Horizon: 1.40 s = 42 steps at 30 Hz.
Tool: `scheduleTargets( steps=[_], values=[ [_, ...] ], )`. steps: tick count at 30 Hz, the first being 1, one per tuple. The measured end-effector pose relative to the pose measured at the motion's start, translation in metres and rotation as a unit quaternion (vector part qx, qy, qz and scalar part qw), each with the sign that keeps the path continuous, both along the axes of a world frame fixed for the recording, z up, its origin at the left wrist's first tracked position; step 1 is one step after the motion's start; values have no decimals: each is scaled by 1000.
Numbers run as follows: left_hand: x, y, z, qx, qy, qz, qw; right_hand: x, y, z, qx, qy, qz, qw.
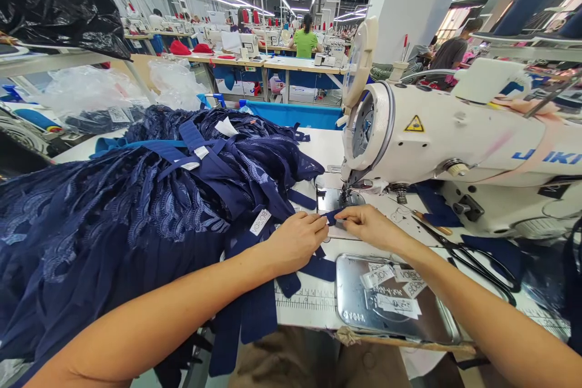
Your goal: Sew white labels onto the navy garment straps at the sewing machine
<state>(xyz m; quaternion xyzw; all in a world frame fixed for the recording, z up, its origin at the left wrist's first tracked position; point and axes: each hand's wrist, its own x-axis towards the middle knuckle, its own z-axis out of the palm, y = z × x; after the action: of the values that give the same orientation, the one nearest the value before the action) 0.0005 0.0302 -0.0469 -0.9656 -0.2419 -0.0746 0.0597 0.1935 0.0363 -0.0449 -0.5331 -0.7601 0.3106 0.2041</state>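
A narrow navy fabric strip [335, 216] runs between my two hands, just in front of the needle and presser foot [345, 196] of a white sewing machine [413, 127]. My left hand [300, 241] is closed on the strip's left part, and a bit of white shows at its fingertips. From the other side my right hand [369, 225] pinches the strip with thumb and forefinger. To the left lies a big heap of navy lace-edged garments [177, 194], some with white labels [260, 222]. My left forearm passes over their hanging straps.
A metal tray [352, 309] with several printed white labels [398, 303] sits near the table's front edge. Black scissors [473, 260] lie right of my right hand. A measuring tape [304, 302] runs along the table. Other workstations and people stand beyond.
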Motion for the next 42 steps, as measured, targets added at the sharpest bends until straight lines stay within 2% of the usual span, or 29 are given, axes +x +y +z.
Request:
scheduleTargets(
  steps=[3, 5, 6, 8, 10, 11, 15, 20, 24, 27, 29, 30, 33, 35, 37, 42],
  values=[
    [-1, 1, 2, -4, -6, -3, 1000, 24, -8, 0, 1, -32, -28, 999],
    [0, 3, 7, -15, -8, -1, 1000, 43, -16, 2, 42, -123, -63, 990],
    [1, 3, 10, -23, -4, 2, 1000, 52, -19, 4, 73, -191, -89, 975],
    [6, 4, 17, -34, 11, 23, 999, 68, -23, 11, 139, -323, -143, 925],
    [12, 4, 25, -36, 36, 60, 997, 81, -22, 18, 183, -403, -175, 879],
    [16, 3, 29, -32, 50, 76, 995, 85, -20, 21, 196, -422, -178, 867],
    [30, 2, 32, -2, 82, 99, 992, 91, -9, 21, 225, -445, -160, 852],
    [34, 6, 20, 22, 38, 133, 990, 90, -5, 11, 269, -451, -119, 843],
    [28, 2, 16, 31, -53, 170, 983, 93, -22, 12, 329, -428, -56, 840],
    [21, -10, 19, 12, -147, 185, 972, 87, -48, 12, 455, -345, 4, 821],
    [18, -21, 23, -56, -237, 200, 949, 75, -68, 11, 506, -271, 45, 818],
    [16, -26, 26, -111, -289, 204, 929, 67, -77, 12, 516, -238, 57, 821],
    [12, -41, 37, -300, -437, 189, 827, 36, -96, 15, 518, -162, 73, 837],
    [9, -49, 45, -379, -495, 178, 761, 15, -100, 20, 522, -137, 60, 840],
    [7, -55, 52, -419, -525, 177, 719, -3, -97, 24, 524, -126, 38, 842],
    [1, -66, 56, -439, -590, 174, 655, -30, -84, 31, 508, -116, 2, 853]
  ],
)
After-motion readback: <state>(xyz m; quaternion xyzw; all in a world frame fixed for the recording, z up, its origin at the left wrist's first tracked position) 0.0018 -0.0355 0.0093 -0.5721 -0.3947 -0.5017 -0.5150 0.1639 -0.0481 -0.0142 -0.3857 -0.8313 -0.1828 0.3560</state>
